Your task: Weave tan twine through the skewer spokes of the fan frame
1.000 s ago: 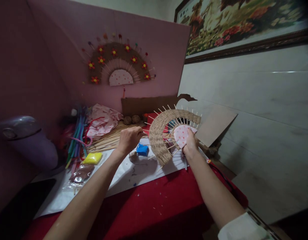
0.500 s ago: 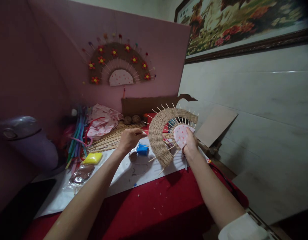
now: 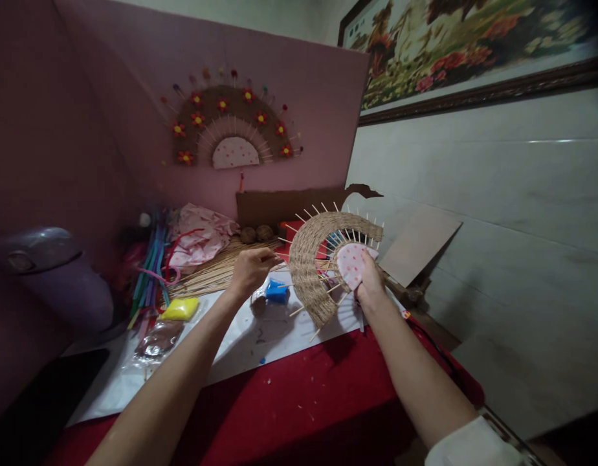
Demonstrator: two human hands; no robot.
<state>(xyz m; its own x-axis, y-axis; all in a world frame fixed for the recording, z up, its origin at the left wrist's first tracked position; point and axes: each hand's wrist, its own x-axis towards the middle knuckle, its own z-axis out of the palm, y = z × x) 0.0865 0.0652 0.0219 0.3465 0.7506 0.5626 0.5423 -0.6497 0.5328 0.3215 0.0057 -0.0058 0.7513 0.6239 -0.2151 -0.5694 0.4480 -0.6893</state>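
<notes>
Head view. Woven arch (image 3: 303, 262) held up right of frame centre, over the tabletop (image 3: 299, 401). Right hand (image 3: 371, 278) has its grip closed on the dotted half-disc (image 3: 348, 265) at the arch's hub, thumb on the near face and covering part of it.

Key relation: left hand (image 3: 253, 268) sits just left of the arch's outer edge, fingertips pinched together beside the stick ends there. Cannot tell whether that grip has a stick or some small bit between the fingertips. Arch lies to the right of it; band curves from upper right round the left to lower centre, open side toward the right hand. Sticks (image 3: 297, 312) fan outward past the band, those on the left pointing at the left hand, the nearer of the two to these tips.

Around: blue packet (image 3: 277, 291) on the white sheet (image 3: 245, 349), just below the left fingertips in the frame, close under the lower-left sticks. Loose stick bundle (image 3: 211, 272) behind the left hand; twine balls (image 3: 265, 233) beyond. Yellow packet (image 3: 180, 308) and brown packet (image 3: 158, 338) lower left, well apart from the arch.
</notes>
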